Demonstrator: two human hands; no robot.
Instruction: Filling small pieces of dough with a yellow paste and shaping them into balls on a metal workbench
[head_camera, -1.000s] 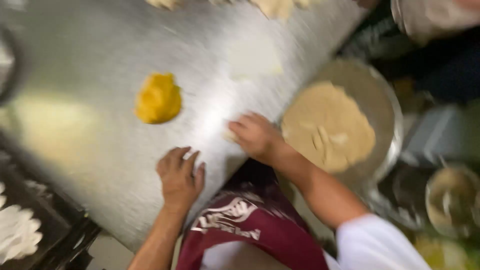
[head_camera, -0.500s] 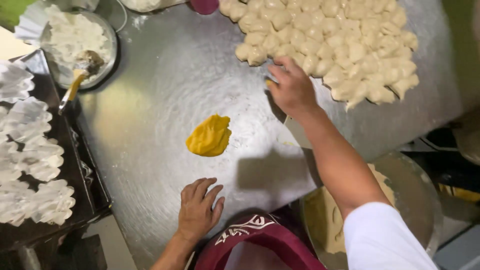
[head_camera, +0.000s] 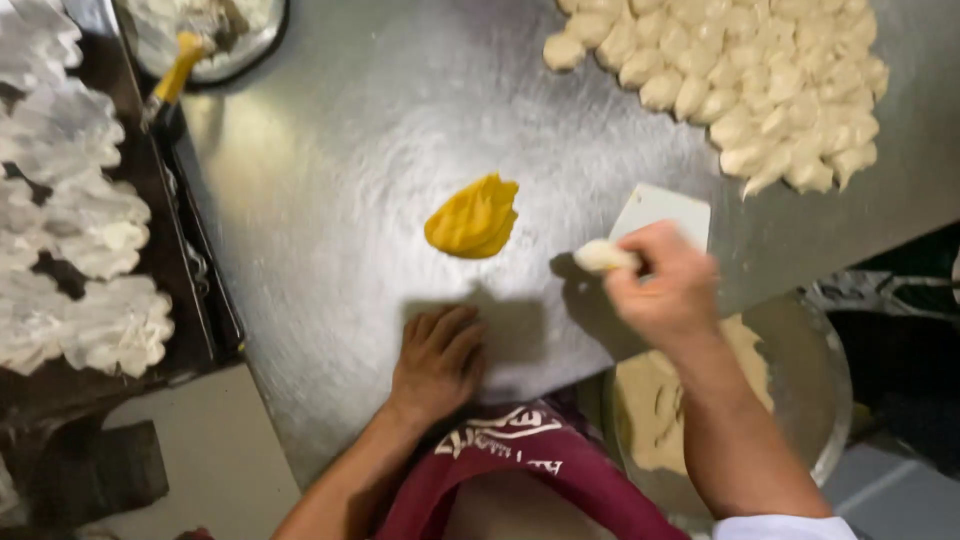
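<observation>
My right hand (head_camera: 665, 290) holds a small pale dough piece (head_camera: 603, 256) and a white flat scraper (head_camera: 662, 215) over the steel table (head_camera: 330, 200). My left hand (head_camera: 437, 360) rests flat on the table near its front edge, holding nothing. A yellow lump of dough (head_camera: 473, 217) lies on the table just beyond both hands. A large heap of several pale dough pieces (head_camera: 745, 75) fills the far right of the table.
A metal bowl of pale dough (head_camera: 745, 400) sits low at the right, under my right arm. A dark tray (head_camera: 205, 290) at the left carries white shaped pastries (head_camera: 75, 230). A bowl with a yellow-handled tool (head_camera: 180, 65) stands at the far left.
My right hand has come back from the dough heap toward me, now carrying a small dough piece and the scraper. My left hand has stayed flat on the table.
</observation>
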